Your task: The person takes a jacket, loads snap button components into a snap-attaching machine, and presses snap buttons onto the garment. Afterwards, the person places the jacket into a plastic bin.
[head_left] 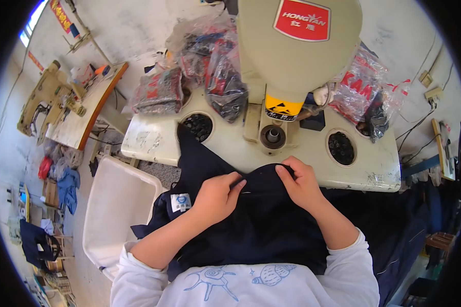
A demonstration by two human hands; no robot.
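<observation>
Left hand (216,197) and right hand (300,185), apart, each pinch dark cloth (264,222) over the desk's (153,135) front edge. Beyond stands a machine (299,56). Cloth overlaps the left cup of black pieces (198,128); plastic bags (159,92) crowd the back edge.

At your left, a sewing machine (29,110) sits on a wooden-edged table (87,115), with blue cloth (67,187) beyond your bench; at right, you have a wall socket (434,94).
</observation>
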